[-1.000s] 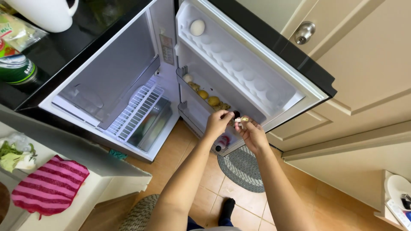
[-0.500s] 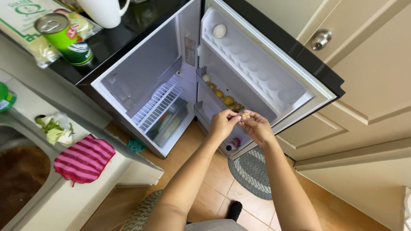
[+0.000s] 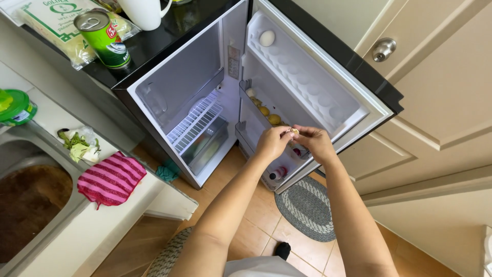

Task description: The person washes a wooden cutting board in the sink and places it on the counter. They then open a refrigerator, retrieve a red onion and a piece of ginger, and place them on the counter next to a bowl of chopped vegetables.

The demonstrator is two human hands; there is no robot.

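1. Since a second ago both my hands have drifted up and toward 12 o'clock, away from the lowest door shelf, and my view has swung so the can and the cup on the fridge top now show at 10 o'clock.
2. Fingertips of my left hand (image 3: 273,142) and my right hand (image 3: 314,142) meet in front of the open door, pinching a small pale-yellow thing (image 3: 294,132) between them; I cannot tell what it is, only that it is small and round-ish.
3. Both thumbs and forefingers are pressed together on it, the other fingers curled in. I judge a light, even pinch is best here, with each hand sharing the hold so it does not slip.
4. Just at 11 o'clock of my fingers, small yellow fruits (image 3: 269,115) lie in the middle door shelf (image 3: 246,100); keeping my wrists low should stop me knocking them.
5. At 6 o'clock, under my hands, a small bottle with a red cap (image 3: 279,173) stands in the bottom door shelf, so anything dropped would likely land there.
6. Farther out at 12 o'clock, one white egg (image 3: 267,38) sits in the egg tray (image 3: 307,77).
7. At 9 o'clock the fridge's wire rack (image 3: 195,122) is bare, and a striped pink cloth (image 3: 110,177) lies on the counter beyond it.
8. At 5 o'clock a round grey mat (image 3: 307,208) lies on the tiled floor.
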